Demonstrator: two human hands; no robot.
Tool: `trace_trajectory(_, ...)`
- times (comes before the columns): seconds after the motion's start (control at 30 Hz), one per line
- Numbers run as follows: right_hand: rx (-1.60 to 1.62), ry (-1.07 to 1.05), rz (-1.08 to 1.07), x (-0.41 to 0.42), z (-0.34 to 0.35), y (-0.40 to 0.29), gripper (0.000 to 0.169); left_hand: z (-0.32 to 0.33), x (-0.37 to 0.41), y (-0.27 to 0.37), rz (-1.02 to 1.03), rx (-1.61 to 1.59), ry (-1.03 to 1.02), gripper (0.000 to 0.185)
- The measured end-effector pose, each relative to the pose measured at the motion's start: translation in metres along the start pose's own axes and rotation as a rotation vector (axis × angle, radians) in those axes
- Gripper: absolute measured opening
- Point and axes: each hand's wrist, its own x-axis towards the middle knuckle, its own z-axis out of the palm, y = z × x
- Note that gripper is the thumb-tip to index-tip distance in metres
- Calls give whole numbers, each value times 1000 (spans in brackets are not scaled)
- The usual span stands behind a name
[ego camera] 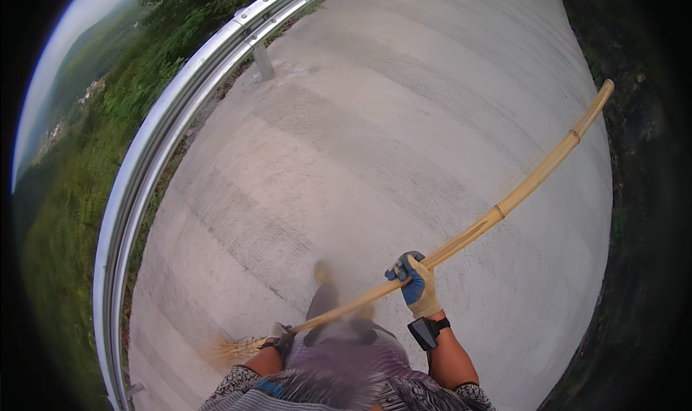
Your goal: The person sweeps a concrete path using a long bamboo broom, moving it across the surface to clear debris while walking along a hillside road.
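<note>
A long bamboo broom handle [532, 180] slants from the lower left up to the right, crossing in front of my body. My right hand [416, 282], in a beige work glove with a blue coated palm, is wrapped around the handle near its middle. Lower down, by my left hip, my left hand [282, 331] grips the same pole close to the broom's head; its fingers are partly hidden. Straw-coloured bristles [232, 351] fan out past my left wrist, somewhat blurred. Both wrists wear dark straps, and the right one carries a black device [424, 334].
Pale textured concrete road [351, 157] stretches ahead. A metal guardrail [148, 135] on posts curves along the left, with green bushes [178, 38] and a valley beyond. Along the right runs a dark verge [638, 157]. My shoe [323, 272] shows below the handle.
</note>
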Motion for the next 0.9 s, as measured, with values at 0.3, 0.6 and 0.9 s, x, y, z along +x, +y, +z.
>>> trace_trajectory(0.3, 98, 210, -327, 46, 14, -54, 23, -64, 159, 178, -88, -1183, -80, 3)
trace_trajectory(0.6, 60, 366, -461, 63, 34, -63, 22, -160, 189, 377, -14, -1635, -327, 16)
trace_trajectory(0.9, -27, 260, -289, 127, -4, -94, 20, -57, 267, 260, 477, -1331, 12, 12)
